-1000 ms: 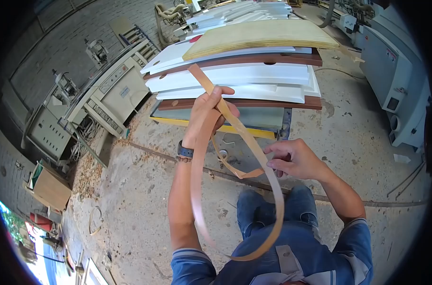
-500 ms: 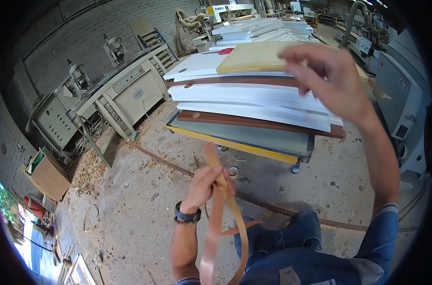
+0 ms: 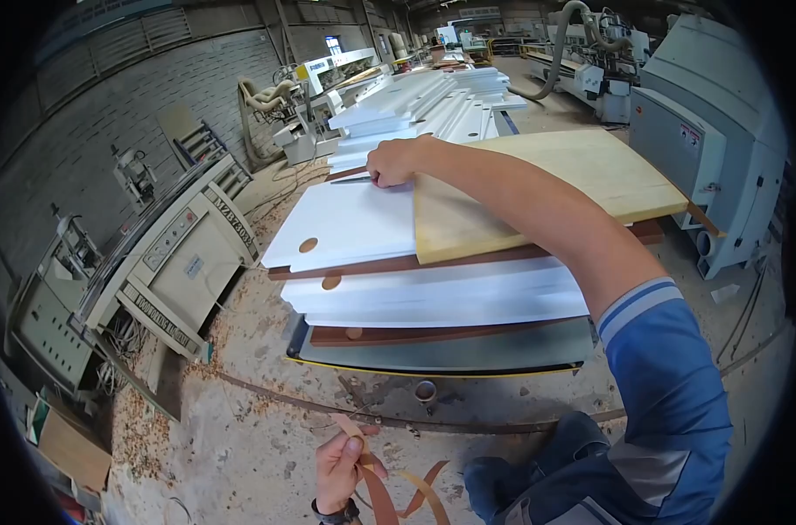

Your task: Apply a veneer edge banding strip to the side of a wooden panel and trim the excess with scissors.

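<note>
My left hand (image 3: 341, 464) is low near the bottom edge and grips a long brown edge-banding strip (image 3: 380, 490) that curls down beside my leg. My right hand (image 3: 393, 162) reaches far forward over a stack of panels (image 3: 415, 297). Its fingers are closed on a small dark tool (image 3: 356, 179) resting on the top white panel (image 3: 345, 223), next to a tan board (image 3: 538, 188) that lies on the stack. The white panel has round holes near its front corner.
A beige woodworking machine (image 3: 175, 262) stands to the left with sawdust around its base. A large grey machine (image 3: 713, 157) is on the right. More white panels (image 3: 433, 96) are stacked farther back. A metal rail (image 3: 328, 407) crosses the dusty concrete floor.
My right hand has let go of the strip and stretched out onto the top of the panel stack. My left hand dropped lower with the strip. My view lifted toward the stack.
</note>
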`<action>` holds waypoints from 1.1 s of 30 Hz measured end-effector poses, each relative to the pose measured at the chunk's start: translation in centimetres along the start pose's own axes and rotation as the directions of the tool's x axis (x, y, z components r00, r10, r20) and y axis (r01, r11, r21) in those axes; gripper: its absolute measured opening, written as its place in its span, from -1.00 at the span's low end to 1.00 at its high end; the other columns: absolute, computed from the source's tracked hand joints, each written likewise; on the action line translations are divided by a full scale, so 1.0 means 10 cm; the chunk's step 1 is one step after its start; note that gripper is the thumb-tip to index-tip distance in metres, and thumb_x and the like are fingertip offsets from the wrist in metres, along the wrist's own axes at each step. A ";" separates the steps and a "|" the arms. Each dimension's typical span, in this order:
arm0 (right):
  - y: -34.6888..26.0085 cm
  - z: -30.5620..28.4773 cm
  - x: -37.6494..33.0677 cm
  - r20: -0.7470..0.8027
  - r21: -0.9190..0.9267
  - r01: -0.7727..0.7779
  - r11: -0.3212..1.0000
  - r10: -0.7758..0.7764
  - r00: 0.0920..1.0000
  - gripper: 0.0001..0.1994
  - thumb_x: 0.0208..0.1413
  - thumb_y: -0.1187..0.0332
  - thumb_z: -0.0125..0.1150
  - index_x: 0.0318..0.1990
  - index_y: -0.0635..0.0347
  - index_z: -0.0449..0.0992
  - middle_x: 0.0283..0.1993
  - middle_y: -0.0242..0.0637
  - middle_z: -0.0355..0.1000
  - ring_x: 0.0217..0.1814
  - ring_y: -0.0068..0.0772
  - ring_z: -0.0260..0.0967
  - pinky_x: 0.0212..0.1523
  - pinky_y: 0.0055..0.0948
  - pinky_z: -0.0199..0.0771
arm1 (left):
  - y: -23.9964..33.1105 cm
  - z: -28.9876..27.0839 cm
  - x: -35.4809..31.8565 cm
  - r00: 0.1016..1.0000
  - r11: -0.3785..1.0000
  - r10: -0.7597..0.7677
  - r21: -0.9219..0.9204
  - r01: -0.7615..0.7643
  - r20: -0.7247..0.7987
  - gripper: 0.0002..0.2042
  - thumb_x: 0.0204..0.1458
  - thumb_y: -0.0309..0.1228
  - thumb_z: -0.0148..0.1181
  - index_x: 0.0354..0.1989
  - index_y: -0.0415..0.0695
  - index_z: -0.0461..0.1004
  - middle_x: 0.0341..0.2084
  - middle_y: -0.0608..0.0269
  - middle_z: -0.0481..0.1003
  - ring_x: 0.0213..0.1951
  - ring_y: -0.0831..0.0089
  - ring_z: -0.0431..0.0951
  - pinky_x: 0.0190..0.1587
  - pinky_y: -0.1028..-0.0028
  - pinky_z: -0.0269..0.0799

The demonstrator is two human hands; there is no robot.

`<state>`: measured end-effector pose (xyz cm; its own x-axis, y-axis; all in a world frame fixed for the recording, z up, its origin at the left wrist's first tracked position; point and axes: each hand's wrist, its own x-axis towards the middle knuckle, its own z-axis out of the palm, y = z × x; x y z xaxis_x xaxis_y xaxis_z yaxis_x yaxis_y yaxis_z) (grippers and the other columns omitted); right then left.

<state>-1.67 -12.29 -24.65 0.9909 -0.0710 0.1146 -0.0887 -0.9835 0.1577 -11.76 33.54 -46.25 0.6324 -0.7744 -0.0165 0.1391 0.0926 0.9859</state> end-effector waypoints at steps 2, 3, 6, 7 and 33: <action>0.12 -0.06 0.10 0.090 0.237 -0.095 0.967 0.075 0.993 -0.68 0.15 0.17 0.20 -0.08 0.21 0.60 -0.17 -0.13 0.59 -0.22 -0.14 0.58 -0.25 -0.21 0.59 | 0.16 -0.02 0.08 0.995 1.000 -0.027 0.005 0.026 0.095 -0.65 0.38 -0.34 -0.07 0.08 -0.42 0.43 -0.53 0.08 0.55 -0.50 0.29 0.64 -0.42 0.45 0.56; 0.17 -0.10 0.12 0.183 0.446 -0.191 0.874 0.119 0.976 -0.68 0.13 0.17 0.23 -0.12 0.23 0.60 -0.25 -0.16 0.59 -0.33 -0.19 0.58 -0.34 -0.27 0.59 | 0.28 -0.04 0.10 0.994 0.999 -0.049 0.004 0.049 0.101 -0.66 0.38 -0.35 -0.08 0.05 -0.43 0.44 -0.53 0.06 0.56 -0.49 0.28 0.64 -0.41 0.45 0.56; -0.03 -0.07 0.06 0.093 0.327 -0.112 0.938 0.086 0.992 -0.74 -0.02 0.23 0.34 -0.37 0.30 0.60 -0.49 -0.26 0.54 -0.51 -0.32 0.51 -0.50 -0.34 0.51 | 0.42 0.17 0.14 0.997 0.996 -0.075 0.042 0.074 0.027 -0.62 0.35 -0.26 -0.03 -0.10 -0.44 0.47 -0.63 -0.08 0.56 -0.60 0.22 0.60 -0.44 0.41 0.53; -0.05 -0.10 0.06 0.076 0.219 -0.132 0.967 0.118 0.990 -0.75 -0.07 0.25 0.37 -0.44 0.31 0.60 -0.55 -0.28 0.52 -0.52 -0.33 0.50 -0.50 -0.33 0.50 | 0.43 0.23 0.17 0.990 0.999 -0.042 0.001 0.042 0.137 -0.66 0.37 -0.32 -0.07 -0.06 -0.44 0.46 -0.57 -0.05 0.57 -0.54 0.25 0.62 -0.40 0.43 0.54; -1.88 2.26 -5.74 0.035 0.750 0.059 -0.659 0.128 0.991 -0.39 0.12 0.51 0.36 0.31 0.29 0.27 -0.21 -0.12 0.57 -0.51 -0.54 0.45 -0.61 -0.62 0.35 | -0.26 1.71 -0.41 0.806 0.921 -0.348 0.336 0.198 0.480 -0.66 0.36 -0.38 0.01 0.24 -0.20 0.42 -0.45 0.50 0.35 -0.43 0.74 0.26 -0.39 0.65 0.18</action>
<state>-54.58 6.47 -56.30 0.9742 -0.2023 0.0998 0.1931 0.5188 -0.8328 -27.80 25.78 -45.85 0.0956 -0.9563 -0.2764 -0.0027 -0.2779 0.9606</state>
